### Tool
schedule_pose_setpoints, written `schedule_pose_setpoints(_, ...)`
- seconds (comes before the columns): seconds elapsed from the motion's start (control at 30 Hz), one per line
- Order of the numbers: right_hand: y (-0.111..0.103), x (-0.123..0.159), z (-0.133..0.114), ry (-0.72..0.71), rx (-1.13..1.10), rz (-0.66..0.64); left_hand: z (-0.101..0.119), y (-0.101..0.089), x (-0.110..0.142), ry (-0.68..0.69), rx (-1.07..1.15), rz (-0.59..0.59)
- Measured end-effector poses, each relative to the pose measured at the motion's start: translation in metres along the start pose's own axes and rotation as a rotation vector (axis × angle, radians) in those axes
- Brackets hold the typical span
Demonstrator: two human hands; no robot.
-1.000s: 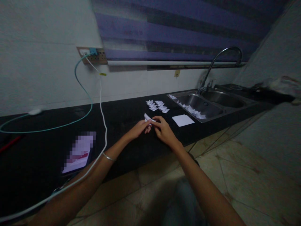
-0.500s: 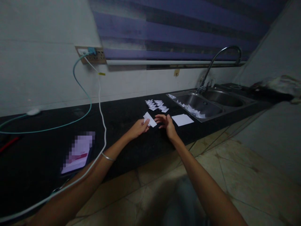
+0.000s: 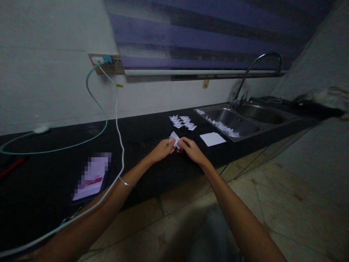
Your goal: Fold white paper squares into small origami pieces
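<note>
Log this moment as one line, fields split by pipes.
left hand: pinching folded paper | right hand: pinching same paper | beyond hands: folded pieces on dark counter | right of hands: flat white paper

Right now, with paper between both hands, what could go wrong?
The small folded paper, pinched by the left hand and right hand, might tear if pulled unevenly. White pieces along the edge of the sink could slip in if nudged. The white cable crosses the left forearm in view and might snag.
</note>
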State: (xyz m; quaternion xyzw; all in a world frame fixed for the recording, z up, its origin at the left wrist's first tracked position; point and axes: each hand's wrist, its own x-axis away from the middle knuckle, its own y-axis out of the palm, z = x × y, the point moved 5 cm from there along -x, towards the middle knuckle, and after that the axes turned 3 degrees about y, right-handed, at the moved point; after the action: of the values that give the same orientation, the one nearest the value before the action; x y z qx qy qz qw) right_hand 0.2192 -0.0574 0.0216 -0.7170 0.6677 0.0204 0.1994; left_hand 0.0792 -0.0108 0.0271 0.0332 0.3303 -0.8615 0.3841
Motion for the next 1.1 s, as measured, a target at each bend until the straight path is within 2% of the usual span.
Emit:
schedule_pose_setpoints(0.17,0.001,0.003,-0.003,0.009,0.068,-0.021,0.002,0.005,0.003,-0.016,0.000,-0.059)
schedule_pose_setpoints(0.37,0.000,0.004,-0.002,0.022,0.105,-0.011,-0.002,0.000,0.001,-0.131,0.011,0.034)
schedule_pose_setpoints(0.67,-0.001,0.006,-0.006,-0.014,0.115,0.020,0.004,-0.006,0.001,-0.042,0.214,0.087)
schedule_pose_setpoints(0.9,-0.004,0.004,-0.007,-0.033,0.014,0.065,0.006,-0.017,0.001,-0.060,0.239,0.231)
schedule_pose_setpoints(1.1,-0.009,0.003,0.005,0.084,-0.134,0.156,-0.002,-0.021,0.001,-0.075,0.371,0.251)
